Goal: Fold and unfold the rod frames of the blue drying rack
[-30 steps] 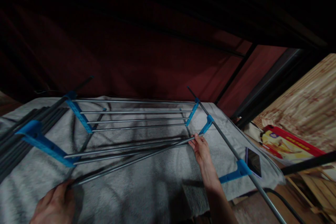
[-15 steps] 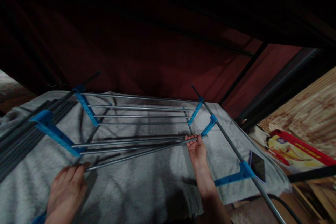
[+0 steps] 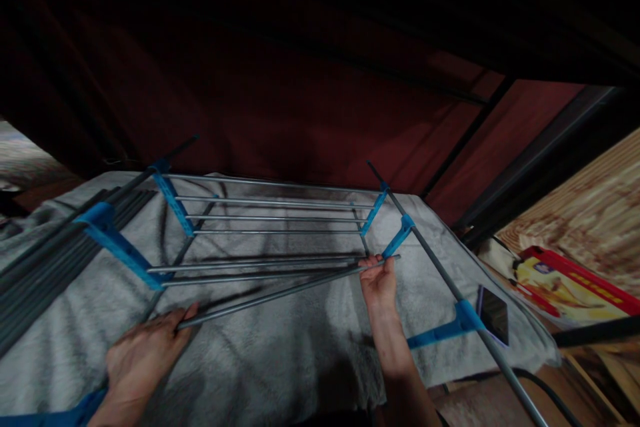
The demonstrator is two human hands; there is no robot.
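Note:
A loose grey metal tube (image 3: pixel 270 296) slants across the front of a rack of tubes and blue plastic brackets. My left hand (image 3: pixel 150 347) is closed on its near left end. Around its other end my right hand (image 3: pixel 377 273) curls its fingers, beside a blue bracket (image 3: pixel 399 237). Behind it, two tubes (image 3: pixel 260 275) run from the left blue bracket (image 3: pixel 120 247) toward my right hand; their right ends are hidden by my fingers. Farther back, several parallel tubes (image 3: pixel 280 218) span another pair of blue brackets (image 3: pixel 374 212).
A bundle of grey tubes (image 3: pixel 65 267) lies at the left on the grey blanket (image 3: pixel 280 353). At the right are a phone (image 3: pixel 494 315), a red and yellow package (image 3: pixel 570 283) and another blue bracket (image 3: pixel 445 333) on a long side tube (image 3: pixel 515 380). A dark red curtain (image 3: pixel 280 107) hangs behind.
My left hand has moved right and slightly up with the tube's left end, so the tube's tilt has changed a little. My right hand keeps its hold. The view has shifted slightly.

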